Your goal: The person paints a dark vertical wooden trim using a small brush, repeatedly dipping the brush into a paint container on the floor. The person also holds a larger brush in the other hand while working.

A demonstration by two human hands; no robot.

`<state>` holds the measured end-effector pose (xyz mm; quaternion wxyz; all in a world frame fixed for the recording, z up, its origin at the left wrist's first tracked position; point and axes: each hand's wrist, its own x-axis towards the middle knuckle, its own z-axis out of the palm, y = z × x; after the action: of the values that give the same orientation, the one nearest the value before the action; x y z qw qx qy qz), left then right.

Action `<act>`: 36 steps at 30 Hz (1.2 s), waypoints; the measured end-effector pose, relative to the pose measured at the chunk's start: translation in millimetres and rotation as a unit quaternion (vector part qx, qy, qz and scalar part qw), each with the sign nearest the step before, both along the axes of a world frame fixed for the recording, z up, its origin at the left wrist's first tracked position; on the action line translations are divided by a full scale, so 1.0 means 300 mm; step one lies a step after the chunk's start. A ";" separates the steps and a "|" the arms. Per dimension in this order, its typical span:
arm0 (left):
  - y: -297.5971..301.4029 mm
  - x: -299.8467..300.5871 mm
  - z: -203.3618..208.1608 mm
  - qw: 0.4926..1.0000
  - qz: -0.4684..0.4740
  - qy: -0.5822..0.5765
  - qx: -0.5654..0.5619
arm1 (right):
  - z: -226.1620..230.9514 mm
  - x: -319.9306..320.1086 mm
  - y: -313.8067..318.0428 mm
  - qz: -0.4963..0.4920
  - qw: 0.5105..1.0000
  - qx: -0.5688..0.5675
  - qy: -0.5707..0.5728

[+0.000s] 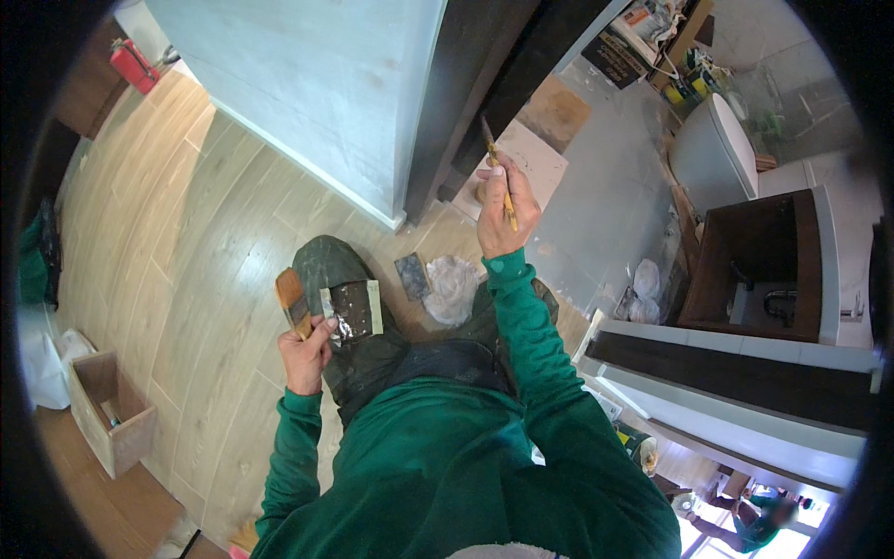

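My right hand (pixel 509 205) grips a thin paintbrush (pixel 510 216) with a yellowish handle. Its bristle tip is at the dark brown door frame (pixel 456 84); whether it touches cannot be made out. Low on the left, my left hand (pixel 305 361) is closed round a wide flat paintbrush (pixel 292 293), bristles up. The same hand's thumb lies at the edge of a small flat palette (pixel 356 312) with dark brown, shiny patches and pale strips along two sides. On the floor between my legs are a dark grey rectangular pad (pixel 411 277) and a crumpled clear plastic bag (pixel 453 291).
A white wall (pixel 317 84) meets the frame. Beyond the doorway on the right are a toilet (pixel 712 149), a brown cabinet (pixel 754 270) and boxes. A wooden drawer (pixel 116 438) and a red fire extinguisher (pixel 134 65) stand left. Another person (pixel 768 526) appears lower right.
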<state>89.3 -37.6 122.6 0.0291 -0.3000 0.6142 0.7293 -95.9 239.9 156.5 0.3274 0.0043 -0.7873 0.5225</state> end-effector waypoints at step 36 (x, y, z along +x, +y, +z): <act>0.033 -0.054 0.043 0.999 -0.023 0.031 -0.006 | 0.290 -0.006 -0.022 0.010 0.994 -0.001 0.113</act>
<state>73.1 -27.8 135.4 0.0251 -0.2627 0.6260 0.7339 -97.7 233.4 243.5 0.4089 0.0708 -0.7447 0.5226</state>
